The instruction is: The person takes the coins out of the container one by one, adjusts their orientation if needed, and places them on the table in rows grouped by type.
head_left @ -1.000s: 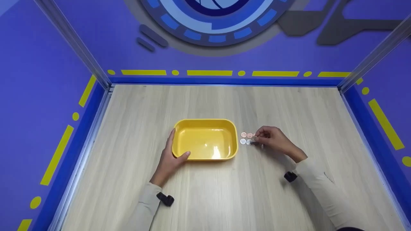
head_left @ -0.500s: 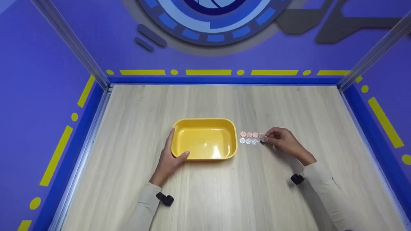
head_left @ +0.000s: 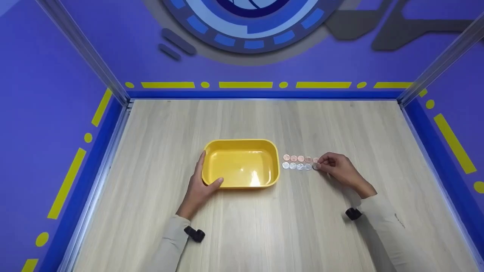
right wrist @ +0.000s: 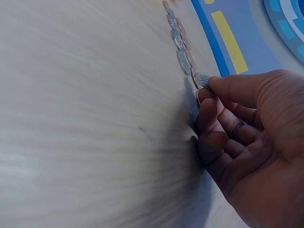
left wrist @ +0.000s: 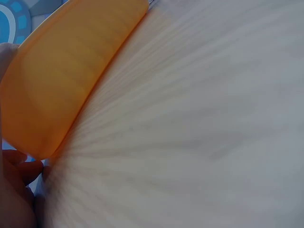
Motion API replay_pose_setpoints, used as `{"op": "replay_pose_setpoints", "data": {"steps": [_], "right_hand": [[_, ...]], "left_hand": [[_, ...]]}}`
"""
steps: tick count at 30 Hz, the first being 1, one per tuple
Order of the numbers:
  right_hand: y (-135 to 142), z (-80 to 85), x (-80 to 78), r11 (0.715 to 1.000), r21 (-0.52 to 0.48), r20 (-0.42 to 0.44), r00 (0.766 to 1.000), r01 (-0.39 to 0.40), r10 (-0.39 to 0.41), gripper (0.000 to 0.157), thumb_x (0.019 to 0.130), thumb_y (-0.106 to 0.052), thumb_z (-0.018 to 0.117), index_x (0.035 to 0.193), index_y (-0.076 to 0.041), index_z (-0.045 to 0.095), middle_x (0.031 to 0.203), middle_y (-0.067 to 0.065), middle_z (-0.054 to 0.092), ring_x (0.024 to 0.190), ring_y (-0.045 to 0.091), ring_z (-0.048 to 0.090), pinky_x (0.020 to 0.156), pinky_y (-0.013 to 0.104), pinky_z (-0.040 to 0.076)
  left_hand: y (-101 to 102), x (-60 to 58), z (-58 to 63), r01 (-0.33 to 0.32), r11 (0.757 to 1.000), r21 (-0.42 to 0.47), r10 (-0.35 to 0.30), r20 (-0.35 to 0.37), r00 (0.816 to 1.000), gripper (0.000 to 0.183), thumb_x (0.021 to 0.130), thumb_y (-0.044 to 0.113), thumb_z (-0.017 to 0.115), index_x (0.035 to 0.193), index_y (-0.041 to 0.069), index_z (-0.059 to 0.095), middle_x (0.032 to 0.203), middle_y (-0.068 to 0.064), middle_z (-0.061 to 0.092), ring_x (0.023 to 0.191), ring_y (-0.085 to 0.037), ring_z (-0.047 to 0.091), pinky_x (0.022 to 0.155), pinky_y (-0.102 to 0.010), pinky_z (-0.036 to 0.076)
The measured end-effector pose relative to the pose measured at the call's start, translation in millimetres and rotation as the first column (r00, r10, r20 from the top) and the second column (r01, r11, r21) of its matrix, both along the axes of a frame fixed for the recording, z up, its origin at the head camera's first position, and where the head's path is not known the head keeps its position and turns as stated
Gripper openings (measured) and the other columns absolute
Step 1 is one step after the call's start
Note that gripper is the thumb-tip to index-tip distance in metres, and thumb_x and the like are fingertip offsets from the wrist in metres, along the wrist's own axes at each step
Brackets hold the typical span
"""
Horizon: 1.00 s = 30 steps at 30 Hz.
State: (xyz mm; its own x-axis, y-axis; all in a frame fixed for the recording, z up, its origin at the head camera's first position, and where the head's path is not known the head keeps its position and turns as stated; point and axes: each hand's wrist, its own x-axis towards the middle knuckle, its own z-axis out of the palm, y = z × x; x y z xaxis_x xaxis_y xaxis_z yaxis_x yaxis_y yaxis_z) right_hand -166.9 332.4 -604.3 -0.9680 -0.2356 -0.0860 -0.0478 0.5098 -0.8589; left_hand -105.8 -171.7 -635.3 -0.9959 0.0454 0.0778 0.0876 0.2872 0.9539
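A yellow plastic box [head_left: 242, 166] with rounded corners stands on the table. My left hand [head_left: 198, 190] grips its left end, the thumb over the near rim and the fingers along the left side. Right of the box lie two rows of coins: copper ones [head_left: 293, 158] behind, silver ones [head_left: 293, 166] in front. At the right end of the front row, my right hand [head_left: 342, 172] pinches a silver coin [right wrist: 202, 80] between thumb and finger. In the right wrist view the held coin is tilted, and the fingers partly hide the last copper coin.
A pale wooden table [head_left: 242, 234] spreads under everything. Blue-purple walls [head_left: 245, 71] with yellow dashes close in the back and both sides. Metal profiles [head_left: 87, 56] run up the corners. Dark wrist cameras [head_left: 194, 234] sit on both sleeves.
My right hand has moved right along the coin rows. More copper and silver coins lie in line behind it. The left hand and the box have stayed in place.
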Motion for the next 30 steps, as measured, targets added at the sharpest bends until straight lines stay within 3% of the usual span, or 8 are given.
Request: {"op": "replay_pose_setpoints", "data": {"steps": [6,11,20,25,30], "right_hand": [[2,-3.1,0.9,1.000,0.002,-0.030,1.000,0.006,-0.006,0.012,0.101,-0.009,0.081,0.104,0.002,0.077,0.087,0.012,0.070,0.067,0.009,0.056,0.059,0.022,0.046],[3,-6.8,1.6,0.999,0.028,-0.055,0.998,0.028,-0.026,0.008,0.100,-0.009,0.082,0.101,-0.001,0.079,0.089,0.010,0.072,0.073,0.011,0.057,0.064,0.021,0.047],[1,-16.8,5.5,0.998,0.032,-0.078,0.995,0.059,-0.056,0.006,0.100,-0.006,0.081,0.100,-0.001,0.078,0.091,0.010,0.075,0.078,0.013,0.061,0.069,0.020,0.048],[-2,-18.9,8.3,0.995,0.045,-0.081,0.993,0.086,-0.082,0.004,0.099,-0.003,0.080,0.100,-0.001,0.077,0.092,0.010,0.075,0.080,0.016,0.061,0.069,0.021,0.049],[-4,-17.8,10.3,0.994,0.055,-0.129,0.988,0.094,-0.087,0.004,0.100,-0.003,0.079,0.101,0.000,0.077,0.091,0.010,0.074,0.081,0.018,0.062,0.071,0.020,0.049]], "left_hand": [[6,8.8,27.5,-0.001,1.000,0.023,0.000,0.017,1.000,0.108,0.094,0.015,0.085,0.178,0.013,0.017,0.176,-0.015,0.037,0.141,-0.031,0.054,0.115,-0.039,0.042],[8,12.4,44.4,0.005,0.999,0.043,-0.005,0.007,1.000,0.105,0.095,0.014,0.084,0.178,0.012,0.019,0.171,-0.019,0.044,0.135,-0.033,0.059,0.112,-0.044,0.045],[7,13.6,39.5,0.022,0.999,0.042,-0.023,0.016,1.000,0.106,0.095,0.016,0.085,0.177,0.010,0.019,0.176,-0.015,0.037,0.144,-0.031,0.054,0.117,-0.040,0.042],[7,13.2,38.8,0.027,0.999,0.037,-0.028,0.014,1.000,0.106,0.096,0.016,0.085,0.178,0.010,0.017,0.176,-0.015,0.037,0.142,-0.029,0.055,0.116,-0.035,0.042],[8,12.7,40.0,0.017,0.999,0.048,-0.017,-0.012,1.000,0.106,0.095,0.016,0.084,0.178,0.011,0.018,0.175,-0.017,0.039,0.140,-0.033,0.056,0.114,-0.039,0.043]]}}
